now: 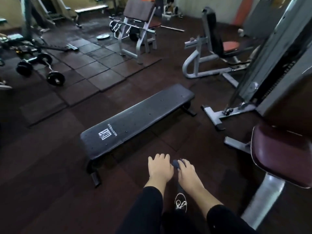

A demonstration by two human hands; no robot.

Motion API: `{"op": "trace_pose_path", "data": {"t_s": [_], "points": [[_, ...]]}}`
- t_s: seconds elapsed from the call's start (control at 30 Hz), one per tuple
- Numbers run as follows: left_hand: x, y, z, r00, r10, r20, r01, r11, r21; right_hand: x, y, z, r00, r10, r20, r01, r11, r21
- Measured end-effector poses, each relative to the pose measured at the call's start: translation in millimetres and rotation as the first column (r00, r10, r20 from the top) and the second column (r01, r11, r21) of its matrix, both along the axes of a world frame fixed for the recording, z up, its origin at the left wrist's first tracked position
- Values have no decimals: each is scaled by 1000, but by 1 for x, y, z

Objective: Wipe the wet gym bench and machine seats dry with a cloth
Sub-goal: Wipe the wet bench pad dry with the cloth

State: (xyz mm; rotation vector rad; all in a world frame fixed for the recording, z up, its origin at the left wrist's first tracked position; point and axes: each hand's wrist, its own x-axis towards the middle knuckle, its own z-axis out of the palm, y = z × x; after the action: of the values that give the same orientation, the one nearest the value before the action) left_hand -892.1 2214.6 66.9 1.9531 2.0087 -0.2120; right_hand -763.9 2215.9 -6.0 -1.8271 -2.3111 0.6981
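A flat black bench (135,119) with a white logo lies diagonally across the floor ahead of me, small droplets dotting its pad. My right hand (187,174) grips a dark blue cloth (175,163), bunched at my fingertips. Beside it, my left hand (159,168) hovers palm down with curled fingers, holding nothing that I can see. Both hands are in the air near the bench's close end, apart from it. A maroon machine seat (280,154) sits close at my right. An orange-red seat (230,46) is on a machine further back.
A grey cable machine frame (263,68) and its feet stand to the right of the bench. A preacher curl bench (140,27) is at the back. Loaded barbells (42,68) and a weight plate (103,37) lie on the rubber floor tiles at left. My shoe (181,202) is below.
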Motion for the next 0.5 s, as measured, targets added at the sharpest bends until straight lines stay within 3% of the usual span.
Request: {"op": "trace_pose_path", "data": {"t_s": [0.33, 0.5], "points": [[22, 193, 1, 999, 1, 48, -1, 1000, 6, 20, 202, 6, 995, -100, -19, 102, 989, 110], [-1, 262, -9, 998, 33, 55, -32, 999, -32, 2, 268, 4, 998, -26, 54, 17, 989, 150]]}}
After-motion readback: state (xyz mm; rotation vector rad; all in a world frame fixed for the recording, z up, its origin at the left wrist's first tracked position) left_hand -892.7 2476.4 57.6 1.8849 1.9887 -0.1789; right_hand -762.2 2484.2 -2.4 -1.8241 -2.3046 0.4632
